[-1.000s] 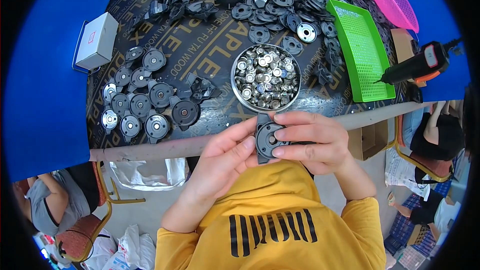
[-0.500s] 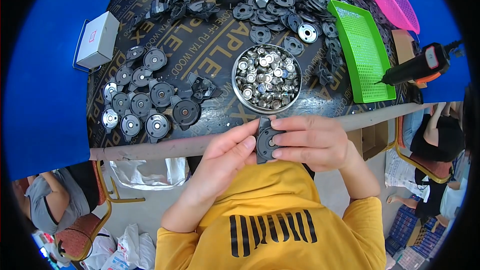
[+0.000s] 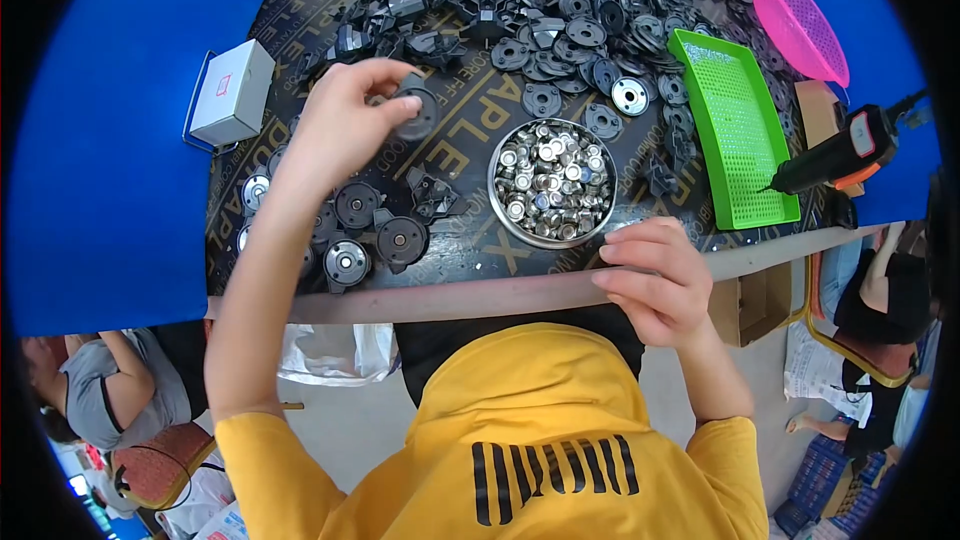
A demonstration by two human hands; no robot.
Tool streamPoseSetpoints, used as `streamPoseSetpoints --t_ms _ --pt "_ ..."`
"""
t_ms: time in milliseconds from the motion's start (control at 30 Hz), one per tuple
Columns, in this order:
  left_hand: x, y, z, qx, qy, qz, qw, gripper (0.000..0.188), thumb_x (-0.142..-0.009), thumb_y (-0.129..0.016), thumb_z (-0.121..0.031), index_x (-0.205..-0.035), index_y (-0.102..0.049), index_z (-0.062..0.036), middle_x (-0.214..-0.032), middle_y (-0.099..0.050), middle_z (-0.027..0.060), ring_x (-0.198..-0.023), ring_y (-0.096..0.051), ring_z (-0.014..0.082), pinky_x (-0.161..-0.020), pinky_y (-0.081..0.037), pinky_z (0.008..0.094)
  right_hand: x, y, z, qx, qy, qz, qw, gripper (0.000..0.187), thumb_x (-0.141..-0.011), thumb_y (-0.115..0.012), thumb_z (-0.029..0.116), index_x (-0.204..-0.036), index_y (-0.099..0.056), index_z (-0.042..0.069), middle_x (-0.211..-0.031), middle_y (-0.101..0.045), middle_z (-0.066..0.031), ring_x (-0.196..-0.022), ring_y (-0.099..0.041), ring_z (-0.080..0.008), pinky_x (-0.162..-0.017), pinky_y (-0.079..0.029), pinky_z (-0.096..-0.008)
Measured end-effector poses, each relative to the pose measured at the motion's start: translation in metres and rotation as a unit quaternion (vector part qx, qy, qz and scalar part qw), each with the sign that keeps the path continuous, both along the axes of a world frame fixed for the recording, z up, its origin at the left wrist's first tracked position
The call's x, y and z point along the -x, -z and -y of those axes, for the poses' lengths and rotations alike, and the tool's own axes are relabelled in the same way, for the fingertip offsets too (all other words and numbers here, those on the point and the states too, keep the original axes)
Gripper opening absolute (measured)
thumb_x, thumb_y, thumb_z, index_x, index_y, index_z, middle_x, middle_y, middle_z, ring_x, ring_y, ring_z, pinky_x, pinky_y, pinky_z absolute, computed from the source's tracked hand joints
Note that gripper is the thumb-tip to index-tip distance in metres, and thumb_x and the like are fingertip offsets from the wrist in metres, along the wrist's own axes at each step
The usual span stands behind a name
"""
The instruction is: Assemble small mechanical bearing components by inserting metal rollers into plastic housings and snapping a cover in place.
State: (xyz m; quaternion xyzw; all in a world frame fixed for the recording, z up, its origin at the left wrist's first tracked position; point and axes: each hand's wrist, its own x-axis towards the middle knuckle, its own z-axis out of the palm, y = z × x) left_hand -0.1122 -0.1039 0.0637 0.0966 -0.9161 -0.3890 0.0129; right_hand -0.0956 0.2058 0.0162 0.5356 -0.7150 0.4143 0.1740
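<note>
Out over the table, above the grouped discs, my left hand [image 3: 348, 118] is closed on a black round plastic part [image 3: 422, 115], thumb on its face and fingers behind its upper edge. Below the hand lie several black discs with metal centres [image 3: 402, 239], some hidden under my forearm. By the table's near edge, my right hand [image 3: 662, 282] is open with fingers slightly bent and nothing in it. Close to its fingertips stands a round metal bowl [image 3: 494, 202] full of small silvery metal pieces [image 3: 548, 180]. An angular black part [image 3: 434, 194] rests between the discs and the bowl.
A large heap of black plastic parts [image 3: 560, 15] covers the far side. To the right are a green perforated tray [image 3: 722, 155], a pink basket [image 3: 800, 25] and a black electric screwdriver [image 3: 835, 152]. A white box [image 3: 232, 98] stands at the left.
My left hand has carried the black round part away from my body, to the far left over the discs. My right hand has let go of it and stays near the table edge.
</note>
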Motion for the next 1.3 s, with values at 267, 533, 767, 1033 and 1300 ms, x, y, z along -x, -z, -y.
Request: streamPoseSetpoints --t_ms 267,533,767,1033,1300 --pt "0.015 0.026 0.011 0.167 0.034 0.018 0.985 0.036 -0.072 -0.073 -0.019 -0.106 -0.064 -0.0084 -0.079 -0.061 0.0053 -0.09 -0.052 0.0245 -0.081 -0.042 0.037 -0.003 0.01 -0.003 0.002 0.012 0.017 1.0 0.024 -0.064 -0.068 0.006 -0.088 -0.068 0.007 -0.09 -0.064 -0.0063 -0.08 -0.06 -0.0248 -0.065 -0.044 -0.0346" --pt "-0.009 -0.001 0.016 0.375 0.089 0.062 0.92 0.027 -0.063 -0.078 -0.024 -0.081 -0.069 -0.007 -0.096 -0.059 0.0081 -0.104 -0.046 0.0265 -0.089 -0.034 0.0396 -0.001 0.009 -0.001 -0.003 0.008 0.02 1.0 0.023 -0.065 -0.07 0.006 -0.088 -0.067 0.006 -0.089 -0.063 -0.0067 -0.08 -0.06 -0.0248 -0.064 -0.044 -0.0348" --pt "-0.018 -0.006 0.001 0.224 0.251 -0.08 0.938 0.04 -0.064 -0.075 -0.01 -0.101 -0.061 -0.0056 -0.105 -0.054 0.0112 -0.103 -0.049 0.0308 -0.09 -0.041 0.0373 0.005 0.006 0.002 -0.01 0.046 0.026 0.999 0.021 -0.066 -0.069 0.005 -0.087 -0.067 0.007 -0.089 -0.063 -0.0056 -0.079 -0.059 -0.0242 -0.064 -0.044 -0.0335" --pt "-0.004 0.008 -0.015 0.223 0.327 0.081 0.915 0.032 -0.064 -0.072 -0.002 -0.092 -0.056 -0.0018 -0.089 -0.06 0.0143 -0.089 -0.057 0.0356 -0.078 -0.045 0.039 0.031 -0.006 0.036 -0.071 0.06 0.07 0.993 0.013 -0.073 -0.065 0.004 -0.086 -0.063 0.006 -0.079 -0.06 -0.0058 -0.073 -0.056 -0.0248 -0.064 -0.045 -0.0335" --pt "-0.041 -0.027 -0.044 -0.224 0.108 0.008 0.969 0.016 -0.08 -0.062 -0.002 -0.092 -0.051 -0.0015 -0.078 -0.057 0.0068 -0.069 -0.058 0.0129 -0.065 -0.048 0.0251 0.058 -0.002 0.07 -0.165 0.054 0.081 0.982 0.007 -0.075 -0.063 0.006 -0.08 -0.059 0.004 -0.075 -0.059 -0.0093 -0.076 -0.057 -0.0279 -0.068 -0.045 -0.0375"
